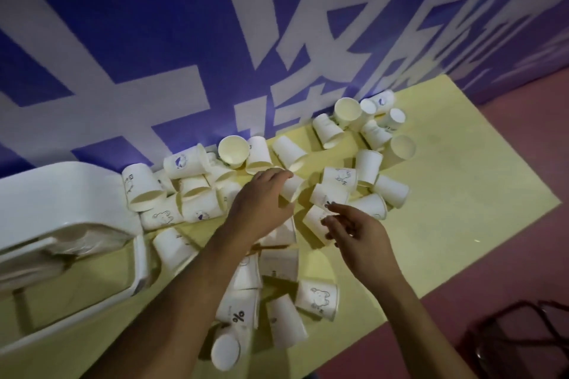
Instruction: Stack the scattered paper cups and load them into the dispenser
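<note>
Our left hand (261,197) curls round a tipped cup (293,187) mid-pile on the yellow surface (446,194), our right hand (357,234) hangs loosely open and empty beside it, so let's nest rims all one way before the dispenser (61,194) at far left.

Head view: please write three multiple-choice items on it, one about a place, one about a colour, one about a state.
1. Where is the white plastic dispenser?
A. on the left side of the table
B. on its right side
C. on the floor

2. What colour is the flat table top?
A. pale yellow
B. green
C. black

3. What does the left hand do?
A. lies flat on the table
B. grips a white paper cup
C. holds the dispenser

Key:
1 A, it fills the left edge of the view.
2 A, its bare surface shows yellow.
3 B, its fingers curl round the cup.
</note>
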`<state>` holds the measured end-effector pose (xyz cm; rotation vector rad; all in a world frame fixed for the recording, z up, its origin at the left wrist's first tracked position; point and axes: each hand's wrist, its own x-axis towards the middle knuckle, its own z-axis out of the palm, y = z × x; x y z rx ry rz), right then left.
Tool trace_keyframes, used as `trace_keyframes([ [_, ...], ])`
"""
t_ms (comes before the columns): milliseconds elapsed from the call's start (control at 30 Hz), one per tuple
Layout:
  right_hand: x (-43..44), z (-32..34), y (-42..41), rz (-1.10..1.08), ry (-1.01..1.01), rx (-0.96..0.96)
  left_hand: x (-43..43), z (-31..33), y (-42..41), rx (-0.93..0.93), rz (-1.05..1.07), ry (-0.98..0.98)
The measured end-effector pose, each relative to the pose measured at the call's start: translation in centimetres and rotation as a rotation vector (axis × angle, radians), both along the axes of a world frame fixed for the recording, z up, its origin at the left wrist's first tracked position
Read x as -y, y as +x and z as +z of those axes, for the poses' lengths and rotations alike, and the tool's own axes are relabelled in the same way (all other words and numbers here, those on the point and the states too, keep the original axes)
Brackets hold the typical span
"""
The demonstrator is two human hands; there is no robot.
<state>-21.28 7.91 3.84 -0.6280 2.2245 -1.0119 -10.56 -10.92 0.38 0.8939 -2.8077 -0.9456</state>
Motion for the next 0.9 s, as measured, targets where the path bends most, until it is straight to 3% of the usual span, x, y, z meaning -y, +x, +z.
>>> trace_keyframes([
  [233,-1.0,-2.8,-8.2,0.067,0.056,-0.013,2.5,-6.0,-6.0,0.427,-0.374,-0.352],
  [333,-1.0,-3.9,-10.4,0.077,0.062,0.0,2.6,-6.6,-7.1,0.466,-0.491,-0.478],
  [433,-0.6,-4.5,-12.3,0.098,0.081,-0.009,2.8,-7.2,-7.2,0.379,-0.507,-0.482],
  [533,0.9,-4.5,-14.6,0.093,0.078,-0.084,3.2,-7.3,-7.2,0.271,-0.397,-0.364],
  [733,8.3,-4.8,-21.5,0.02,0.061,-0.24,1.9,-3.5,-8.6,-0.172,0.274,0.206],
  [900,14.8,-7.1,-25.1,0.093,0.095,-0.347,1.2,-1.7,-10.3,-0.322,0.402,0.37],
])
